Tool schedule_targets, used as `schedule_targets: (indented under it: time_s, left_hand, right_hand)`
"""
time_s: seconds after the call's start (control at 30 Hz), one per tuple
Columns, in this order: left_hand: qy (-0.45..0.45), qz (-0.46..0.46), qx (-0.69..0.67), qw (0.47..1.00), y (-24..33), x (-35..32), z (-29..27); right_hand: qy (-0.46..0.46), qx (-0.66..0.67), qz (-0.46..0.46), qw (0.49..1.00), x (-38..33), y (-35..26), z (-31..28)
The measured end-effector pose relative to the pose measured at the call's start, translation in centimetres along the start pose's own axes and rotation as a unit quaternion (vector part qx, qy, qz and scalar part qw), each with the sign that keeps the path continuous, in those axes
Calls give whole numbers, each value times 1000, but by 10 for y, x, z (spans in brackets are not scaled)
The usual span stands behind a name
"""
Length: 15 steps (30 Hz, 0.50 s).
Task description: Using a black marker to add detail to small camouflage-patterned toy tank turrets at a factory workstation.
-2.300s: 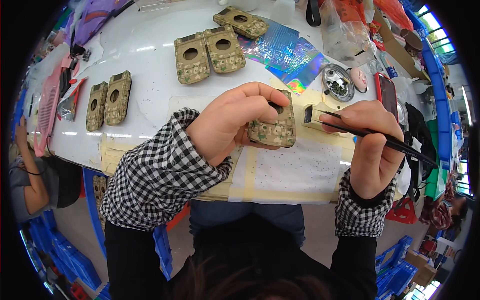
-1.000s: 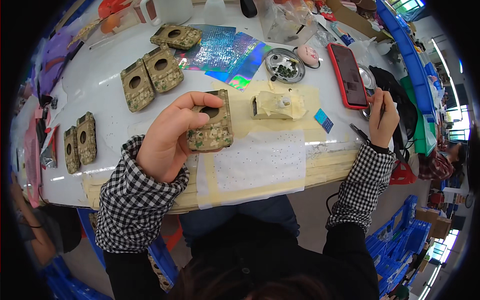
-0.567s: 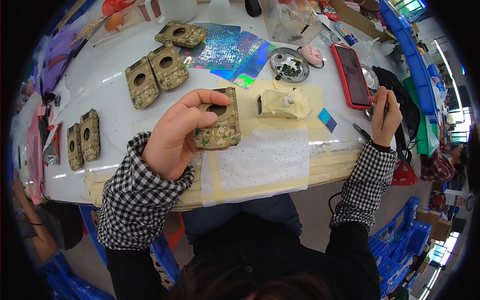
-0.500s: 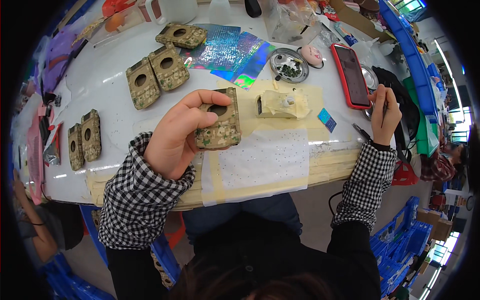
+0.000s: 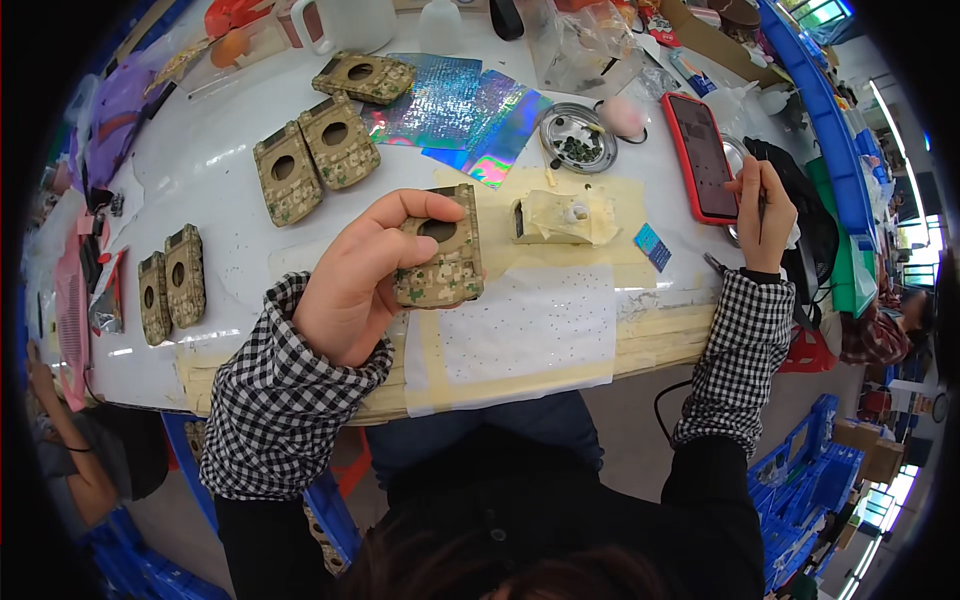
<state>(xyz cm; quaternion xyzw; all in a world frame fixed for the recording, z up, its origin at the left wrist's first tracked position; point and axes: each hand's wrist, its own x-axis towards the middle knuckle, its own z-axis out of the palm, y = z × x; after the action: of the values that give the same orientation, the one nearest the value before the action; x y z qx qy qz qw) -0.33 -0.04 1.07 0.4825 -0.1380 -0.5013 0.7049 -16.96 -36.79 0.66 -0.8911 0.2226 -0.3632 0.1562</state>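
My left hand (image 5: 355, 285) is closed on a camouflage toy tank hull (image 5: 445, 270), its thumb beside the round hole in the top. On the right, my right hand (image 5: 772, 215) pinches a thin dark tool (image 5: 762, 222) whose exact kind I cannot make out. Those fingers are by the lower right edge of a red-cased phone (image 5: 703, 160) and may touch its screen. Between my hands a tan block wrapped in masking tape (image 5: 565, 213) stands on the table, with a small pale knob on top. A small blue iridescent card (image 5: 652, 247) lies to its right.
More camouflage hulls (image 5: 338, 140) lie at the left and back left. Shiny holographic sheets (image 5: 430, 100) are behind them. A round metal dish (image 5: 580, 155) holds small dark green bits. White paper dotted with specks (image 5: 530, 325) is taped at the front edge.
My right hand has shifted slightly left and down over the lower right of the phone, and its screen looks different. My left hand still holds the hull in nearly the same place.
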Motion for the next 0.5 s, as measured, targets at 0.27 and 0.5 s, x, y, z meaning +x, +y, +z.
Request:
schedule_targets:
  time_s: [0.27, 0.5]
  left_hand:
    - [2, 7, -6, 1000, 0, 1, 1]
    - [-2, 10, -13, 1000, 0, 1, 2]
  right_hand:
    - [-15, 17, 3, 1000, -1, 1, 1]
    - [-9, 25, 12, 1000, -2, -1, 1]
